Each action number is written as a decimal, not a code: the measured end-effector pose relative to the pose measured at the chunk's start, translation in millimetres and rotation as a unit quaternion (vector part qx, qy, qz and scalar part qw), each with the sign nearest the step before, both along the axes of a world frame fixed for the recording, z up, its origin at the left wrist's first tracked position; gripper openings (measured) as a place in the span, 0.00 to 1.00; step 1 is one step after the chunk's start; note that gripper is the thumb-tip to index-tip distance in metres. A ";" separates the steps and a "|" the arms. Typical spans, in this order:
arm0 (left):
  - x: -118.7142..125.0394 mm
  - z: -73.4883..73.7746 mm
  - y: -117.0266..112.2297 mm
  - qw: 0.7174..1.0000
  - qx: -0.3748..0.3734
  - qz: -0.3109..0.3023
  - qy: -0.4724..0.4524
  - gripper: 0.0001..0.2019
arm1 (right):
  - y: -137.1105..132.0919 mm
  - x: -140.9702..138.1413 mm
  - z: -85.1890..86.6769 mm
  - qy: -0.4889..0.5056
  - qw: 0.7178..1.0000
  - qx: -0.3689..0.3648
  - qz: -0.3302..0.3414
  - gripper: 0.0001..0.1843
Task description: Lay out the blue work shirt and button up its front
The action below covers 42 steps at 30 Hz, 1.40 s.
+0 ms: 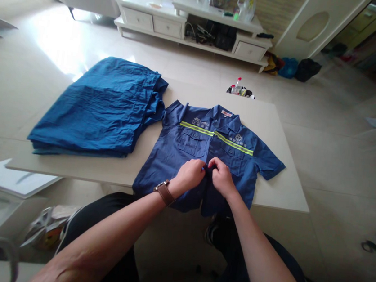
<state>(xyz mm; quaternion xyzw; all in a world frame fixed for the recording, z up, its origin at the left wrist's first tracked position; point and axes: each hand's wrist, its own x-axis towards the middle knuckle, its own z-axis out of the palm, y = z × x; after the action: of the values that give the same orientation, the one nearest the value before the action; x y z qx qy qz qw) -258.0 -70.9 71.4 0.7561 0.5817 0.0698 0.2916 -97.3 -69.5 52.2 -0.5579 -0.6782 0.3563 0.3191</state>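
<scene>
A dark blue short-sleeved work shirt (168, 166) lies front side up on the pale table (281, 188), its collar pointing away from me and its lower hem hanging over the near edge. Yellow-green stripes cross its chest above two flap pockets. At the middle of the front opening, my left hand (191, 173) pinches one edge of the shirt, with a brown-strapped watch on that wrist. My right hand (221, 175) is closed on the other edge, fingertips almost meeting the left ones. Any button between the fingers is hidden.
A stack of folded blue cloth (100, 108) covers the table's left part, touching the shirt's sleeve. Beyond the table stands a white TV cabinet (167, 27), with bags (288, 67) beside it. Bottles with red caps (237, 88) show behind the table's far edge.
</scene>
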 end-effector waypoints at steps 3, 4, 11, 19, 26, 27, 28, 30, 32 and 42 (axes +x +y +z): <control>0.8 1.6 -0.2 1.000 0.002 0.009 -0.010 0.14 | 1.5 -0.7 -5.8 0.024 1.000 -0.006 -0.009 0.13; 0.9 1.9 -0.4 1.000 0.001 0.012 -0.012 0.14 | 2.0 -0.7 -7.3 0.035 0.999 -0.010 -0.011 0.13; -0.8 5.1 -1.8 1.000 -0.003 0.012 -0.026 0.14 | -0.8 -3.5 3.4 -0.002 0.998 -0.059 -0.016 0.07; -3.4 9.5 -1.5 0.999 -0.005 0.027 -0.016 0.14 | -1.7 -4.7 12.0 -0.081 0.996 -0.024 -0.012 0.07; -4.3 10.6 -2.1 0.999 -0.008 0.041 -0.008 0.14 | -3.8 0.9 16.2 -0.075 0.997 -0.014 0.011 0.11; -4.5 10.5 -2.0 0.999 -0.009 0.042 -0.011 0.13 | -4.4 1.1 16.7 -0.072 0.997 -0.015 0.011 0.11; -4.6 10.3 -1.9 0.999 -0.009 0.043 -0.014 0.13 | -4.9 1.4 16.9 -0.069 0.997 -0.016 0.010 0.11; -4.6 9.7 -1.6 0.999 -0.009 0.044 -0.017 0.13 | -5.0 2.0 16.7 -0.067 0.998 -0.017 0.009 0.09; -4.2 9.1 -1.2 0.999 -0.008 0.045 -0.018 0.13 | -4.4 2.8 16.0 -0.074 0.997 -0.011 0.011 0.08; -3.0 10.7 -0.4 0.998 -0.006 0.056 -0.010 0.13 | -4.2 4.7 18.5 -0.108 0.992 0.058 0.028 0.07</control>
<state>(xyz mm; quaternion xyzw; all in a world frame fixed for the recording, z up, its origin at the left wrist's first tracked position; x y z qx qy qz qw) -261.0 -71.3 82.0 0.7195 0.6209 0.0901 0.2978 -92.6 -73.6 70.8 -0.5544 -0.7439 0.2626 0.2653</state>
